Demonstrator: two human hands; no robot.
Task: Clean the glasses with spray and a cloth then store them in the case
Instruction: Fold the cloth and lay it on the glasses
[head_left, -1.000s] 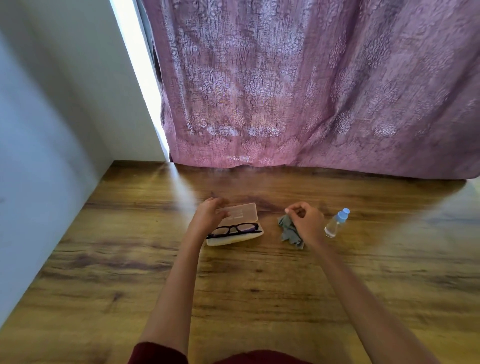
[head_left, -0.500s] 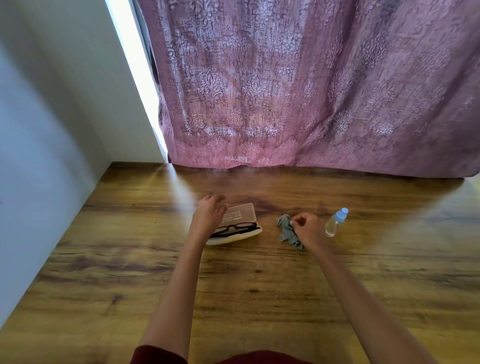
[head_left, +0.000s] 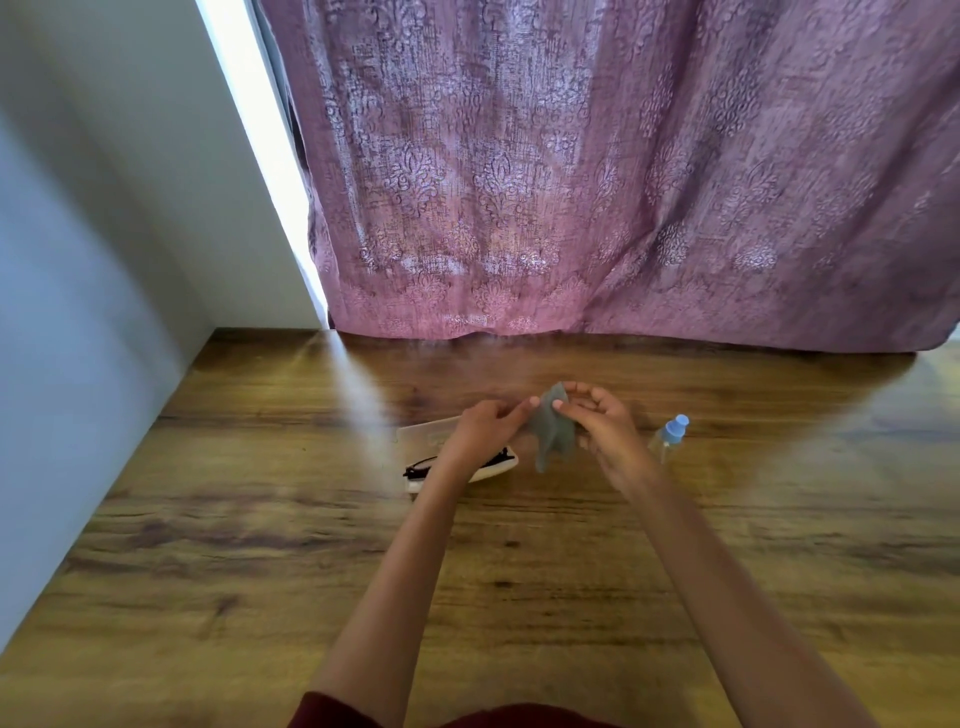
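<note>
Both hands were over the brown wood-grain table (head_left: 249, 525), holding a crumpled grey fabric cloth (head_left: 554, 434) between them. The left hand (head_left: 480, 430) pinched its left edge with thumb and forefinger. The right hand (head_left: 605, 423) pinched the top, its other fingers loosely curled. The cloth dangled below the fingertips. Black plastic-framed glasses (head_left: 415, 472) lay in the open white oblong case (head_left: 492, 471) under the left wrist. A small clear plastic spray bottle with a pale blue cap (head_left: 671, 437) sat just outside the right hand's knuckles, apart from them.
</note>
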